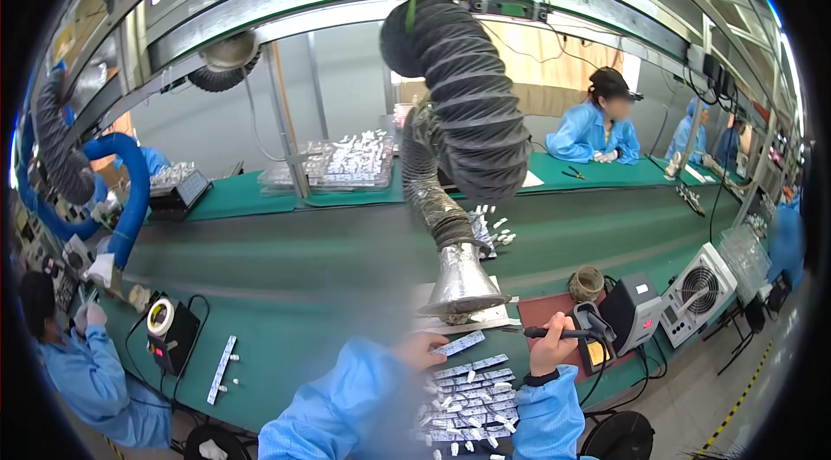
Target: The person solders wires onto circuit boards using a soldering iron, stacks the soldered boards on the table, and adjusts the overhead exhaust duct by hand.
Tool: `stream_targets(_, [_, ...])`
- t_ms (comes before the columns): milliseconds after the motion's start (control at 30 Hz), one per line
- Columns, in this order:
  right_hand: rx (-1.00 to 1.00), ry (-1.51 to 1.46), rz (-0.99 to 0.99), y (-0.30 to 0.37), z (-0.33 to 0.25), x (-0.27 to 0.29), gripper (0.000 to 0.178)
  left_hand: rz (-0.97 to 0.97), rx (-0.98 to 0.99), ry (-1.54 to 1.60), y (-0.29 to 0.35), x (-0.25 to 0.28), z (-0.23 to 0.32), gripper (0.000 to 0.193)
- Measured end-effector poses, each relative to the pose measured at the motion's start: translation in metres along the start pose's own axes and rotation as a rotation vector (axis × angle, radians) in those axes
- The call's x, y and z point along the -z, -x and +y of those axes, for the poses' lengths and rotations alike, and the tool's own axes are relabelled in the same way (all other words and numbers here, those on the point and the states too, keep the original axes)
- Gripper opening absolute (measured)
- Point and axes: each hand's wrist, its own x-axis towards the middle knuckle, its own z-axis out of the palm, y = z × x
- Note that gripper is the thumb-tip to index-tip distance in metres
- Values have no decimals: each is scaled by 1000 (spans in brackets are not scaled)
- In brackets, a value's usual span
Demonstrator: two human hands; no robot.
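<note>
A: What did the right hand (pixel 552 347) have?

B: Its fingers were wrapped around the black handle of a soldering iron (pixel 554 333), the tip pointing left toward the silver fume funnel (pixel 462 285). The iron's stand (pixel 593 330) and the grey soldering station (pixel 636 308) stood just right of it on the green table (pixel 346 261).

A: And the left hand (pixel 421 347)?

B: Its fingers rested on a narrow light strip (pixel 460 343) lying near the funnel's mouth; a pinch or a flat press, I could not tell. More strips, with small white parts, lay in a pile (pixel 472 399) nearer the person, between the two blue sleeves.

A: So which step was it?

B: I judged it the soldering of that one strip, iron lifted and not yet on the joint. The next move seemed to call for a steady strip under the funnel and a careful lowering of the tip onto it.

A: Others nearby?

B: A person in blue sat far right, another near left.
</note>
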Motion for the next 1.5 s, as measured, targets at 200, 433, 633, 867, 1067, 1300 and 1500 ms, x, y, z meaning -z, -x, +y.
stream_targets(200, [-2,-11,16,-4,-1,2,41,281,-216,-331,47,44,59,54])
stream_targets(433, [-9,-3,7,-2,2,5,41,729,-468,-894,77,107,245,74])
stream_targets(633, [-89,-27,1,2,17,13,41,1178,-595,-890,24,113,265,90])
stream_targets(867, [-73,33,-17,2,10,10,41,1330,-607,-830,-24,129,257,89])
stream_targets(1067, [-134,11,-47,1,17,12,39,1328,-601,-835,-43,147,246,86])
stream_targets(1300, [-84,51,-46,-1,2,7,38,1307,-596,-841,-60,158,252,81])
stream_targets(1500, [-71,40,-19,-2,-4,7,39,1276,-568,-885,-79,160,257,81])
